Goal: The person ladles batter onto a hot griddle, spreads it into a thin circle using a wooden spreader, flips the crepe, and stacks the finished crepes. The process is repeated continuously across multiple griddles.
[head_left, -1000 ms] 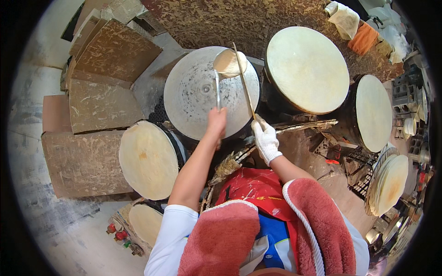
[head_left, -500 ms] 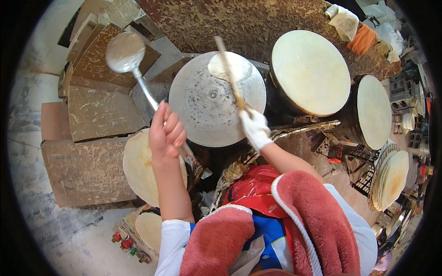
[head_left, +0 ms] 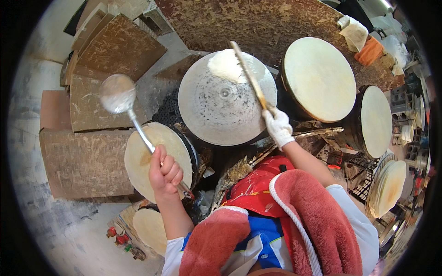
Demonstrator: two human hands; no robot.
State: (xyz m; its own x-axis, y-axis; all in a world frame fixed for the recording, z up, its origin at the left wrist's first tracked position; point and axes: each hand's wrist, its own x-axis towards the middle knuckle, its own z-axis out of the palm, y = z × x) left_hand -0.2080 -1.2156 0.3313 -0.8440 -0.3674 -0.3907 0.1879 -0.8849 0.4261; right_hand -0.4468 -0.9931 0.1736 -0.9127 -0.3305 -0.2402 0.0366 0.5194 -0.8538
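My bare left hand (head_left: 165, 171) is closed round the metal handle of a large ladle (head_left: 118, 93), its bowl coated with pale batter. That hand is over a round flatbread (head_left: 156, 158) on the griddle at left. In a white glove, my right hand (head_left: 279, 127) grips a long wooden spreader stick (head_left: 249, 78). The stick slants over the right side of a round grey griddle (head_left: 214, 115), its far end at a white patch of batter (head_left: 224, 65). Whether the stick touches the batter is hard to tell.
To the right, thin pale flatbreads cover a large griddle (head_left: 320, 78) and a smaller one (head_left: 375, 122). Farther right a stack of flatbreads (head_left: 389, 188) sits on a rack. Cardboard panels (head_left: 85, 161) stand at left, and another flatbread (head_left: 151, 230) lies at lower left.
The ladle and my left hand have dropped nearer to me, away from the middle griddle. My right hand has moved right with the spreader stick, which slants more. The whole view has shifted slightly.
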